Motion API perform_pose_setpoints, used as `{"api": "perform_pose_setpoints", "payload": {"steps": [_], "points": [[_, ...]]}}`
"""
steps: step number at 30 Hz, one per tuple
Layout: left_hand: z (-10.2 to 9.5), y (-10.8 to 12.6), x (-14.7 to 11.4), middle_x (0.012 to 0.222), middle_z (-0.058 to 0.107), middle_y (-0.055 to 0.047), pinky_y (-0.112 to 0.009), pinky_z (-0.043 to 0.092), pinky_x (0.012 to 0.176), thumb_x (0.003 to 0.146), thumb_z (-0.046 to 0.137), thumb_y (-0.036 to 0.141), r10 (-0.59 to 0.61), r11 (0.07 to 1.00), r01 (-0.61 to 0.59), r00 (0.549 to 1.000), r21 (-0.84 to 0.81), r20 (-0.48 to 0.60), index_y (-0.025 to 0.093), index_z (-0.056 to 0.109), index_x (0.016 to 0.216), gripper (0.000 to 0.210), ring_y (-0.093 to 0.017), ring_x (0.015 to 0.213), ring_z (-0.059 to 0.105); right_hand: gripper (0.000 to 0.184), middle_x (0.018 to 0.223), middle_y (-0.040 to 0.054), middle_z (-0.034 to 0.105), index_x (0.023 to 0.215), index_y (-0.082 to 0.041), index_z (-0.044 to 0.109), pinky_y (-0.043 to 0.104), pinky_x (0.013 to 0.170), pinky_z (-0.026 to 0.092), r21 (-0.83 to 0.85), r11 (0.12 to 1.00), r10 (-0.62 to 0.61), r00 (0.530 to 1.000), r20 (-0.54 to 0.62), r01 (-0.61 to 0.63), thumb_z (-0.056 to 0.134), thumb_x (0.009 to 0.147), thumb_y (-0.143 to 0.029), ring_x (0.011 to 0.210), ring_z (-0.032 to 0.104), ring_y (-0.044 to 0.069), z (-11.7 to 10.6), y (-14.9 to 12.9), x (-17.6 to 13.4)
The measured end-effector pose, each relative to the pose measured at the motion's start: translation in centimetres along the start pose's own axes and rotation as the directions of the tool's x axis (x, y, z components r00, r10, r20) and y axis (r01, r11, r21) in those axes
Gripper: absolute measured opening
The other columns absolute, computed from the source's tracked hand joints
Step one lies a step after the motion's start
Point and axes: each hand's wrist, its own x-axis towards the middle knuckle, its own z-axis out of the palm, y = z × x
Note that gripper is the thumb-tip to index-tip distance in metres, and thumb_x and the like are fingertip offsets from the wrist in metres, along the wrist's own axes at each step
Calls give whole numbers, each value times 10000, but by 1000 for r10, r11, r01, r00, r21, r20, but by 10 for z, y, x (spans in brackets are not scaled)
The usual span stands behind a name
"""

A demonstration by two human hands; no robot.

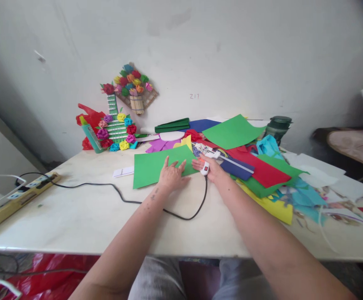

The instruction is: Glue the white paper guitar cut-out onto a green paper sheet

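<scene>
"Where does the near green sheet (148, 168) lie?"
"On the bench (84, 221), beneath a worker's left hand (171, 174), fingers spread."
"And the right hand (214, 170)?"
"At the sheet's right edge, fingers extended beside a white corded tool (205, 168); whether they grip it, I cannot tell."
"Good technique?"
"Steady the sheet with light fingertips, keeping the black cord (131, 202) clear of its near edge."

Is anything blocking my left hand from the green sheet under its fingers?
Nothing visible: your left hand spreads its fingers right over the green sheet. The black cord runs nearer you, off the sheet.
</scene>
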Motion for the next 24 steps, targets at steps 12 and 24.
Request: {"api": "perform_pose_setpoints", "payload": {"steps": [12,24], "points": [[16,14,10,1145,570,-59,-503,-14,1034,792,263,598,102,995,-104,987,-10,-127,180,271,1334,685,-226,1235,297,95,551,35,625,688,-156,527,300,620,530,50,999,1,1000,20,-2,498,778,-160,578,633,162,4,1,-2],[8,13,6,1128,581,-85,-487,-73,1025,831,262,501,23,998,-22,1000,62,-19,205,257,1342,590,-205,1186,386,78,585,44,634,698,-170,508,317,626,530,15,1000,2,1000,13,-2,507,771,-197,628,638,173,1,0,0]]}}
